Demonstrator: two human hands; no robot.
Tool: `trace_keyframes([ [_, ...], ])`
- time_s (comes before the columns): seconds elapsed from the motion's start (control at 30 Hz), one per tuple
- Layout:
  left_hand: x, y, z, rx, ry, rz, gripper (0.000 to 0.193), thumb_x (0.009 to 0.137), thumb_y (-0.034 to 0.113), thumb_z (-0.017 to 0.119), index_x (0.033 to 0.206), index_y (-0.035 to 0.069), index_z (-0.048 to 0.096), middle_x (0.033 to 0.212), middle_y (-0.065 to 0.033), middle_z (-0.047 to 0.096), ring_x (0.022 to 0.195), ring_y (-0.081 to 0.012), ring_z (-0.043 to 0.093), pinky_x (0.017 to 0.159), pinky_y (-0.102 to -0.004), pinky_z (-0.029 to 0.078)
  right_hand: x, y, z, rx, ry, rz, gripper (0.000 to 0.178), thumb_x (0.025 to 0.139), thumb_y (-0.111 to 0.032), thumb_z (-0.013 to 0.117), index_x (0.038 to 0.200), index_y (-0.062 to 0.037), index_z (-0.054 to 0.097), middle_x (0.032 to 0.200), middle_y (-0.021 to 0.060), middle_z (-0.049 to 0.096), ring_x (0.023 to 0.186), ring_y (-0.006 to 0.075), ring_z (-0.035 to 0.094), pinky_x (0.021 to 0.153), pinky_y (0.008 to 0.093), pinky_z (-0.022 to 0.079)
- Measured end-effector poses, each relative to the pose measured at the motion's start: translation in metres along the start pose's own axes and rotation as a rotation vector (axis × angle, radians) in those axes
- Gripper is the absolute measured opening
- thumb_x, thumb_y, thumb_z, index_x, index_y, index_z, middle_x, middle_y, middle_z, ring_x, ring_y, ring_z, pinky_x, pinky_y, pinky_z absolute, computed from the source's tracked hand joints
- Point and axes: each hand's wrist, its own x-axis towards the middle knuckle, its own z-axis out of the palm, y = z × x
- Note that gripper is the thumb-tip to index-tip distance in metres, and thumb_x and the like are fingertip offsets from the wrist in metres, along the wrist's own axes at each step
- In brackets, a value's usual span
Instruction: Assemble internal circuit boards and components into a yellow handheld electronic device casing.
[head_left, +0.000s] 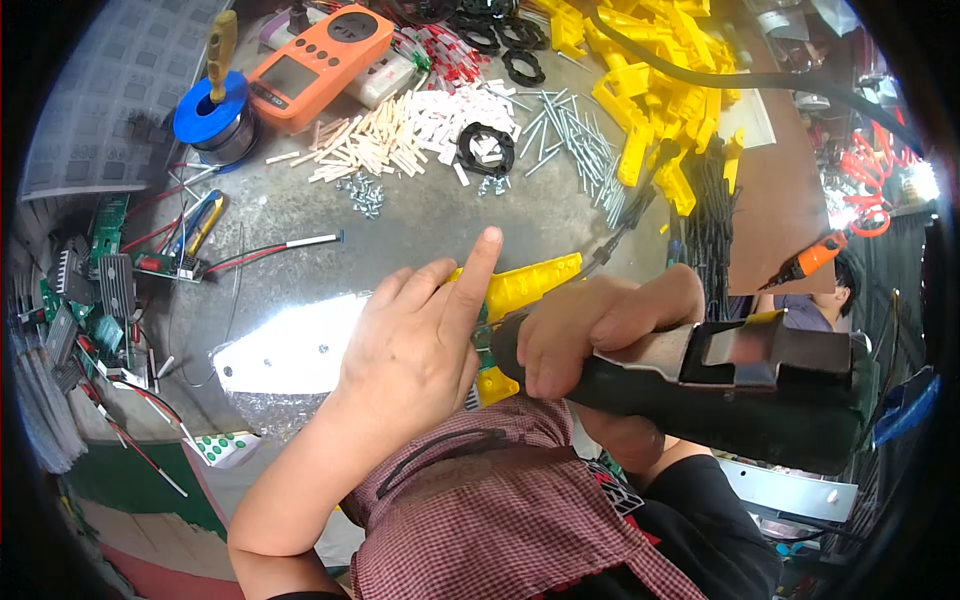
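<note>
Right now the left hand (415, 335) is pressing down on a yellow plastic housing (520, 290) at the bench edge, fingers closed over it and the index finger sticking straight up, free of contact. The right hand (590, 335) is wrapping tightly around a black electric screwdriver (720, 385), whose thick body is running off to the right with a metal clip on top; its tip is hidden behind the hands, so whether it is touching the housing cannot be told.

The housing is looking like a rigid moulded shell, light and somewhat slick, probably best held flat by its broad faces the way the left hand is doing, since a green circuit board (483, 335) is peeking out beside it and would likely be fragile. It is bright yellow, wedge-shaped with stepped ridges, matching the pile of yellow housings (650, 90) lying further back.

Screws (365, 195), pale sleeves (385, 140), black rings (485, 148) and an orange meter (320, 60) are lying across the grey workbench (420, 225).
</note>
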Motion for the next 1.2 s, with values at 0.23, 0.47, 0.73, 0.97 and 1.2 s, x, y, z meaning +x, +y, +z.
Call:
trace_keyframes([
  [0.23,-0.001,0.001,-0.001,-0.026,0.004,-0.048,0.079,0.069,0.001,0.062,0.144,-0.005,0.037,0.102,-0.0169,0.063,0.101,-0.0315,0.059,0.088,-0.0428,0.047,0.010,0.014,-0.009,0.114,0.019,-0.062,0.042,0.090,-0.040,0.067,0.106,-0.0050,0.049,0.071,0.0100,0.060,0.060,0.0221,0.059,0.058,0.0344,0.048],
  [0.47,-0.033,0.004,-0.048,0.043,0.165,-0.098,0.067,0.070,0.010,0.073,0.132,-0.001,0.050,0.126,-0.0182,0.060,0.112,-0.0421,0.058,0.096,-0.0489,0.045,0.001,-0.019,-0.139,0.267,0.586,-0.212,0.043,0.095,-0.023,0.056,0.130,-0.0010,0.042,0.097,0.0147,0.062,0.088,0.0228,0.062,0.078,0.0352,0.053],
  [0.73,-0.036,0.000,-0.043,0.398,-0.198,-0.176,0.093,0.050,0.010,0.086,0.135,0.006,0.049,0.134,-0.0181,0.051,0.117,-0.0390,0.050,0.098,-0.0505,0.039,-0.076,0.061,-0.252,-0.772,1.014,0.123,0.057,0.083,0.000,0.069,0.135,0.0031,0.047,0.125,0.0111,0.057,0.108,0.0200,0.058,0.090,0.0302,0.049],
  [0.97,-0.050,-0.014,-0.047,0.372,-0.222,-0.125,0.082,0.053,0.012,0.085,0.129,0.011,0.054,0.130,-0.0179,0.052,0.112,-0.0396,0.051,0.093,-0.0529,0.039,-0.001,0.046,-0.234,-1.244,0.788,0.078,0.019,0.078,-0.017,0.074,0.092,-0.0040,0.069,0.091,0.0145,0.071,0.087,0.0315,0.069,0.076,0.0392,0.054],
  [1.2,-0.051,-0.004,-0.051,0.405,-0.156,-0.096,0.076,0.051,0.009,0.083,0.123,0.008,0.058,0.127,-0.0176,0.054,0.108,-0.0395,0.053,0.089,-0.0513,0.042,0.079,0.064,-0.280,-1.760,0.545,0.558,0.039,0.077,-0.033,0.072,0.097,-0.0010,0.062,0.088,0.0229,0.069,0.085,0.0398,0.067,0.074,0.0481,0.054],
])
